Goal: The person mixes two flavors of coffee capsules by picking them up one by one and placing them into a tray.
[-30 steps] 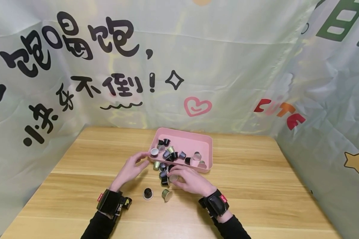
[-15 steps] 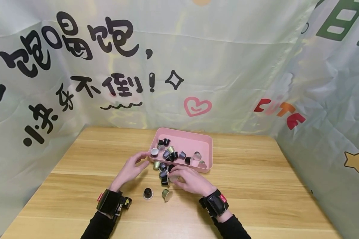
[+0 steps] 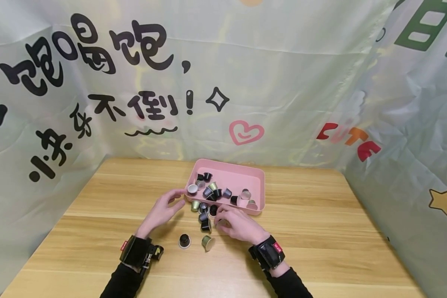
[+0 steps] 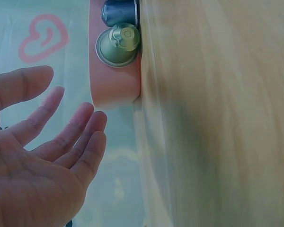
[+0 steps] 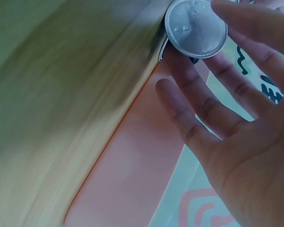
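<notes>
My right hand (image 3: 239, 224) pinches a coffee capsule (image 5: 196, 29) between thumb and fingers, its silver foil lid facing the right wrist camera. Just left of it, a cluster of capsules lies against the front of the pink tray (image 3: 242, 167), among them a black capsule (image 3: 206, 225) and a pale green capsule (image 4: 119, 46). My left hand (image 3: 163, 213) is held with relaxed, spread fingers by the tray's front left corner, nothing in its grasp. Nearer to me, a black capsule (image 3: 184, 240) stands lid down and an olive green capsule (image 3: 207, 243) lies on its side.
Inside the tray lie several more capsules, such as a white-lidded one (image 3: 192, 189) at the left and a foil-lidded one (image 3: 251, 205) at the right. The wooden table (image 3: 301, 231) runs back to a printed cloth (image 3: 283, 95) hung behind and beside it.
My right hand has shifted slightly right with the capsule it holds, uncovering more of a black capsule by the tray's front. The left hand stays where it was.
</notes>
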The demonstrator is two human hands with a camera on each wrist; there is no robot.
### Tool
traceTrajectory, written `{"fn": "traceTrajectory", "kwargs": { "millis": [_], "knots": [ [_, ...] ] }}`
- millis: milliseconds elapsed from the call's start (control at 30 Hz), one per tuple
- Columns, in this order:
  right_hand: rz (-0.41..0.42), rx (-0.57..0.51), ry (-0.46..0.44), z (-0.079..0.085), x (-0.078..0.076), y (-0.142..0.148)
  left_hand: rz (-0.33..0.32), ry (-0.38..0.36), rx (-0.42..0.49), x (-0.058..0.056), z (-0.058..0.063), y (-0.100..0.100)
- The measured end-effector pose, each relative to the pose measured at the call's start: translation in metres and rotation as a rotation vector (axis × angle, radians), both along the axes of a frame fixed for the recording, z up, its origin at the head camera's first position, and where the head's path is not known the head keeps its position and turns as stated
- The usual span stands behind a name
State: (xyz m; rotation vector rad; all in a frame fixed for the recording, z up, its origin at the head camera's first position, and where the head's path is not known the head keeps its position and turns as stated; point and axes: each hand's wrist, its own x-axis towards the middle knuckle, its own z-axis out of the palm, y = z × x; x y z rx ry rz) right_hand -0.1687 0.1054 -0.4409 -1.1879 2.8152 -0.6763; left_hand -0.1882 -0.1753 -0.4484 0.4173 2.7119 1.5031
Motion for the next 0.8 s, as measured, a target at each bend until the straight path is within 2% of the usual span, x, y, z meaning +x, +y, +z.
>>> {"fn": "traceTrajectory", "kwargs": {
  "millis": [800],
  "knots": [
    [-0.004, 0.013, -0.068, -0.0017, -0.0009, 0.0023, -0.015, -0.011, 0.002, 0.0029, 0.0021, 0.0015]
  ]
}}
